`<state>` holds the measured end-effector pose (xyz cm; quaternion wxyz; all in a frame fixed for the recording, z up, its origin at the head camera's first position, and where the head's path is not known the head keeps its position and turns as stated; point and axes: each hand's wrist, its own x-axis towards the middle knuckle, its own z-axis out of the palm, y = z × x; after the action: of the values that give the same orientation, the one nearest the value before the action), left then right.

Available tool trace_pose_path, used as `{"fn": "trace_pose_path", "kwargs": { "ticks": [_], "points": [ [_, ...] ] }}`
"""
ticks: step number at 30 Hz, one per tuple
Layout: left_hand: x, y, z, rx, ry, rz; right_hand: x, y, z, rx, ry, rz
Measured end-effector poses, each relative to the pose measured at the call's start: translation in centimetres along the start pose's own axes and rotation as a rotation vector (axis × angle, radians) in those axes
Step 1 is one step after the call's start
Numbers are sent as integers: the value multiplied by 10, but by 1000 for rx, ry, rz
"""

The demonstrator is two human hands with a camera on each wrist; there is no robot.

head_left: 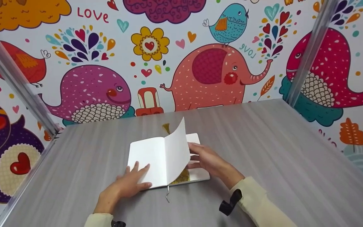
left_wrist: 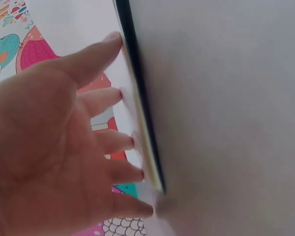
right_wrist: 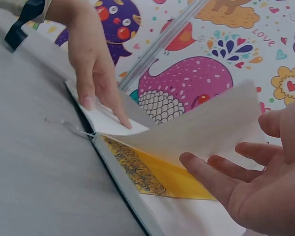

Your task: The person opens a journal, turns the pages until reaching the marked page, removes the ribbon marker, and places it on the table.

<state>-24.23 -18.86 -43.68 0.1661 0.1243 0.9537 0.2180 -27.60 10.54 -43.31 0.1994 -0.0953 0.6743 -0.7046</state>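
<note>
An open notebook [head_left: 148,159] with blank white pages and a dark cover lies on the table. My left hand [head_left: 130,183] rests on its left page with fingers spread; in the left wrist view the fingertips touch the book's edge. One white page [head_left: 178,148] stands lifted and curved near the middle. At its right side is my right hand [head_left: 208,159], fingers loosely bent against the page's underside. Beneath the page lies a flat yellow bookmark [right_wrist: 160,174] with a dark pattern, partly hidden. A yellowish tassel [head_left: 166,127] sticks out past the top edge.
A thin ribbon [head_left: 168,194] hangs from the notebook's lower spine onto the grey table [head_left: 257,135]. Printed walls with cartoon animals and metal corner posts [head_left: 310,53] enclose the table. Dark straps [head_left: 231,202] circle the wrists.
</note>
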Motion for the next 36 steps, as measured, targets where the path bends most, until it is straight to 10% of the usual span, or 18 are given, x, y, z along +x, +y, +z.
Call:
{"fn": "trace_pose_path", "kwargs": {
  "ticks": [22,36],
  "points": [
    [-18,-32,-13,-22,0,-68,2,6,56,-503,96,-71],
    [-32,-51,-19,-76,40,-22,3,14,83,-879,-13,-188]
  ]
}}
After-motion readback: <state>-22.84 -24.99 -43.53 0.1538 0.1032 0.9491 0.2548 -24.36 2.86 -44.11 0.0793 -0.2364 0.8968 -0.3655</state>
